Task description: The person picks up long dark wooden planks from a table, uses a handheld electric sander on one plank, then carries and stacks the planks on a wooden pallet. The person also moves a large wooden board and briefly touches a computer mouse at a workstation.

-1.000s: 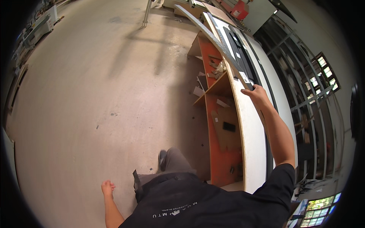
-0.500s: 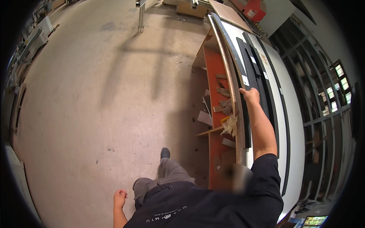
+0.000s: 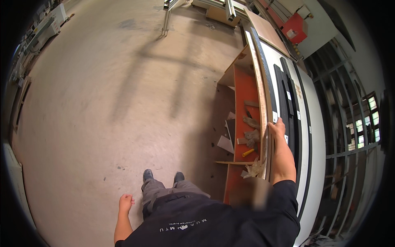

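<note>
My right hand is closed around a long dark strip along the near edge of the white-topped bench. Its thumb lies at the bench's edge, close to a small white label on the strip. Several black strips lie lengthwise on the bench just beyond that hand. The underside of the grip is hidden. Down at my left side, my left hand hangs over the floor with curled fingers and nothing visible in them.
Below the benchtop, an open orange-lined compartment holds grey work gloves, a yellow-handled tool and offcuts. A red box stands beyond the bench. A metal rack runs along the right. A metal-legged frame stands ahead.
Both my feet now show side by side; before, only one did. The bench sits lower in view. My right hand stays on the dark strip, while my left hand has risen slightly in view.
</note>
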Tool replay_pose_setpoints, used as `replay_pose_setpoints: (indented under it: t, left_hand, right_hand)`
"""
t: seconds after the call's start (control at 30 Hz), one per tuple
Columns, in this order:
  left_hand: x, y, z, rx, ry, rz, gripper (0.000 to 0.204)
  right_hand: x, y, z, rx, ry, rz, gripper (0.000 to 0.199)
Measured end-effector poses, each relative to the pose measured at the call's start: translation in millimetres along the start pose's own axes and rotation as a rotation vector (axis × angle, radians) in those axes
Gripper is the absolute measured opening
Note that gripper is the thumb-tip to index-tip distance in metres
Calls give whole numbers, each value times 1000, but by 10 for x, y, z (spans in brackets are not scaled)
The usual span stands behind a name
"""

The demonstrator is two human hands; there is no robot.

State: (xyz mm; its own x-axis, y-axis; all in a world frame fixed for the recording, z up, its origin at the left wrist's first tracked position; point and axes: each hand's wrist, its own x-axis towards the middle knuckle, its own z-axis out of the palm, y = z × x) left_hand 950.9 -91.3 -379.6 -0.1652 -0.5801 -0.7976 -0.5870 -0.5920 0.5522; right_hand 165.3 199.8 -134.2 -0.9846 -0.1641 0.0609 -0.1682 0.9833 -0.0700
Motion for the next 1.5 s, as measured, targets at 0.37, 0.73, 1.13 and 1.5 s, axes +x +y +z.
replay_pose_setpoints:
  t: [0.37,0.73,1.13,1.5]
  left_hand:
    - [1814,1032,-768,-37,-39,-51,24]
    - [3162,2406,-1429,-24,29,88,23]
    - [4339,3579,-2340,-38,148,-49,25]
    - [5161,7230,-3310,-656,210,155,28]
  right_hand:
    - [-1308,-1077,-1522,760,-252,84,49]
    - [-1878,-3252,-1675,982,-99,-203,62]
    - [-312,-7176,-507,1213,-294,-439,63]
    - [967,-10989,398,1210,-766,-647,61]
